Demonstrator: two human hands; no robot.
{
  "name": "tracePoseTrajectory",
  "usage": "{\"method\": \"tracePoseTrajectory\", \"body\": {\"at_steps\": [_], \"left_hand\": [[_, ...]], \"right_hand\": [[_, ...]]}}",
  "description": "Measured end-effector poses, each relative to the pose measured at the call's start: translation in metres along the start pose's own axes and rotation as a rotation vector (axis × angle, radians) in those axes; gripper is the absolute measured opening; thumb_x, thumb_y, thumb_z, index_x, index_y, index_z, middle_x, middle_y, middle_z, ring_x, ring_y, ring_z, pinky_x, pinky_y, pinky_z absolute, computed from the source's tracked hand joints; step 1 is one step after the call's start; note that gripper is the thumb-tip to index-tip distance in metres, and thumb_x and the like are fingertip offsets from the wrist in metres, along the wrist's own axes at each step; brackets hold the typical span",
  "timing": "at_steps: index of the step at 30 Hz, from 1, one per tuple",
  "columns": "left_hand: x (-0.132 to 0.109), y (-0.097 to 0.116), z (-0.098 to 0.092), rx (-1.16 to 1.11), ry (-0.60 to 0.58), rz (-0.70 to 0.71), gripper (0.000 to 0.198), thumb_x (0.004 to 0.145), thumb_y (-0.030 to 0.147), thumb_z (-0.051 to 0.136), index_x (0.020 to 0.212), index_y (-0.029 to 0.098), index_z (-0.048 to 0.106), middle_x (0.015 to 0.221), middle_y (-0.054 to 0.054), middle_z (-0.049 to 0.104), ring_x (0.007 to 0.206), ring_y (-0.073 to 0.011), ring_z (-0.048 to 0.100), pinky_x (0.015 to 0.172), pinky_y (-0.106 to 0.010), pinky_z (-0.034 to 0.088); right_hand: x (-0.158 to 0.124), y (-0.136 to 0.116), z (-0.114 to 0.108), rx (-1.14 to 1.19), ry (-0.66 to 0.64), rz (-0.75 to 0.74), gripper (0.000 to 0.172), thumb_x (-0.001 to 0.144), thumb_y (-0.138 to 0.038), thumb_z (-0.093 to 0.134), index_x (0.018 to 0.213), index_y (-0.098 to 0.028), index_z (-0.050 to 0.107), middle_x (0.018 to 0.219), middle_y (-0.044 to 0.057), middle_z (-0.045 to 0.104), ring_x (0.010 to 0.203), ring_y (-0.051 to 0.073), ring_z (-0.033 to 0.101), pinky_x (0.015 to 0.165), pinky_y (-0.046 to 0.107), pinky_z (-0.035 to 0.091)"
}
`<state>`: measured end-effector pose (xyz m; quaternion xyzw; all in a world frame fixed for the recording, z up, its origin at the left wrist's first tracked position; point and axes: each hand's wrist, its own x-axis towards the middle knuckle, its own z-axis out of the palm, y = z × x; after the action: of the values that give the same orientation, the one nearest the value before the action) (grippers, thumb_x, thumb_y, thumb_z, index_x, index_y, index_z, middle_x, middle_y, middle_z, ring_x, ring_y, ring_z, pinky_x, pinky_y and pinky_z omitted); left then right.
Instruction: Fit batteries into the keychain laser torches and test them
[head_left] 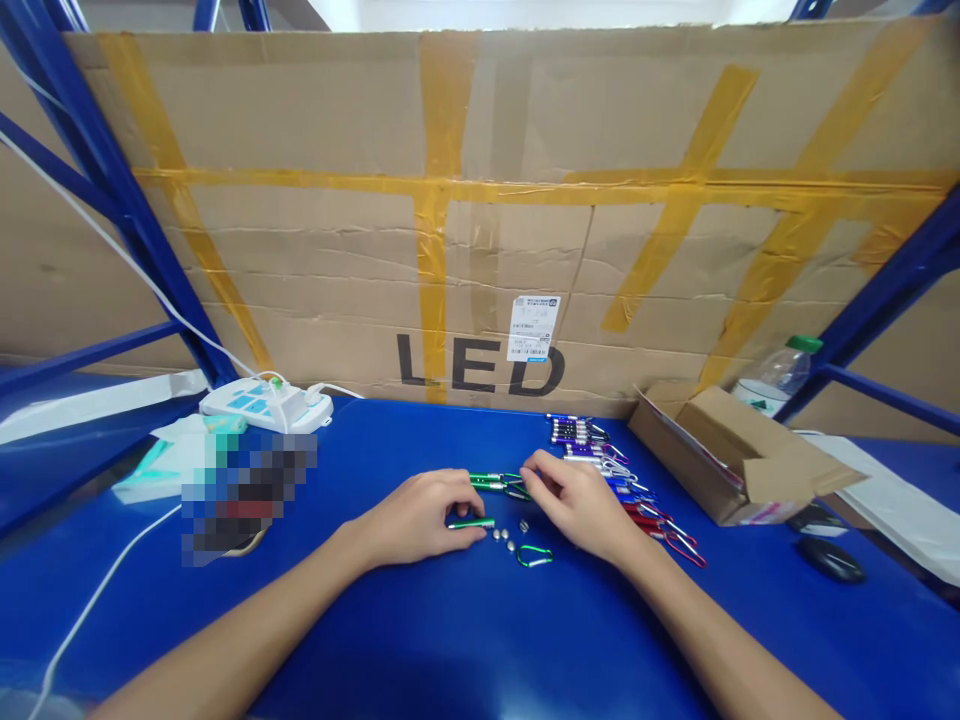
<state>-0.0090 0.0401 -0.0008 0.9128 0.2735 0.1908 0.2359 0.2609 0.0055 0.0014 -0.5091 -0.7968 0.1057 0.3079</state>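
The left hand (424,515) pinched a slim, glossy green metal tube (472,523) low at the smooth blue tabletop (450,640). The right hand (581,500), fingers bunched narrowly, met the looped ends of the shiny green keychain flashlights (486,485); whether it gripped them, I could not tell. Round silvery button cells (511,546) and a loose, D-shaped green carabiner (535,563) lay between the hands.

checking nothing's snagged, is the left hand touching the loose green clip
Apart: the head view shows blue table and small silver discs between the left hand and the loose green clip.
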Motion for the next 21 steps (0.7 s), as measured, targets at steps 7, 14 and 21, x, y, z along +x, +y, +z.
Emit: {"method": "tracePoseTrajectory", "body": {"at_steps": [7, 14, 21], "left_hand": [[-0.002, 0.003, -0.001, 0.047, 0.01, 0.021, 0.017, 0.099, 0.039, 0.073, 0.102, 0.022, 0.075, 0.093, -0.001, 0.065, 0.084, -0.0172, 0.063, 0.078, -0.029, 0.045], [-0.002, 0.01, -0.006, 0.13, 0.0, -0.009, 0.023, 0.101, 0.044, 0.07, 0.103, 0.022, 0.077, 0.091, -0.001, 0.065, 0.082, -0.0179, 0.063, 0.076, -0.03, 0.045], [-0.003, 0.008, -0.008, 0.131, -0.013, -0.004, 0.025, 0.101, 0.046, 0.071, 0.107, 0.023, 0.076, 0.092, -0.001, 0.066, 0.084, -0.0184, 0.064, 0.076, -0.03, 0.046]], "right_hand": [[-0.002, -0.004, -0.003, -0.017, 0.032, -0.036, 0.029, 0.109, -0.038, 0.046, 0.089, -0.024, 0.061, 0.067, -0.001, 0.063, 0.06, 0.017, 0.057, 0.063, 0.03, 0.035], [-0.001, -0.006, -0.01, -0.049, 0.086, -0.037, 0.03, 0.108, -0.038, 0.044, 0.088, -0.023, 0.06, 0.072, 0.0, 0.065, 0.063, 0.017, 0.058, 0.066, 0.029, 0.037], [-0.002, -0.009, -0.015, -0.092, 0.07, -0.054, 0.03, 0.11, -0.037, 0.043, 0.089, -0.024, 0.059, 0.074, 0.001, 0.067, 0.065, 0.018, 0.06, 0.067, 0.03, 0.037]]}}
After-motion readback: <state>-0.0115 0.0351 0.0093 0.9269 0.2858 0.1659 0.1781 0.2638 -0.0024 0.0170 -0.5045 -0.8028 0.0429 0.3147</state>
